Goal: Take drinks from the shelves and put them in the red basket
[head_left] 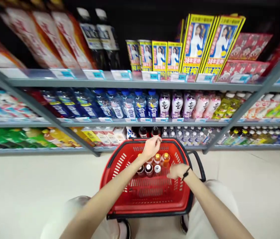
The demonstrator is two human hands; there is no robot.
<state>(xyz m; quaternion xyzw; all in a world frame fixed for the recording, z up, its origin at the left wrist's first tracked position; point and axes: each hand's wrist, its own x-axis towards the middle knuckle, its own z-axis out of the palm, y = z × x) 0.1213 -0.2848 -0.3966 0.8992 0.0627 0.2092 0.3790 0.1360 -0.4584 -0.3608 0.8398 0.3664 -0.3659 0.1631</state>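
A red plastic shopping basket with black edging stands on the floor between the person's knees. My left hand is over the basket's far side, close to the bottom shelf, its fingers loosely bent and apart, with nothing visible in them. My right hand, with a dark band at the wrist, is inside the basket on the right. Its fingers stretch leftward beside a drink with a white top and look free. Next to that stand dark-capped bottles. Behind them are orange-capped bottles, partly covered by my left forearm.
Drink shelves span the view ahead. Cartons fill the top shelf, blue-capped bottles the middle, and dark cola bottles and small clear bottles the bottom. The black basket handle sticks out at right. Pale floor lies around.
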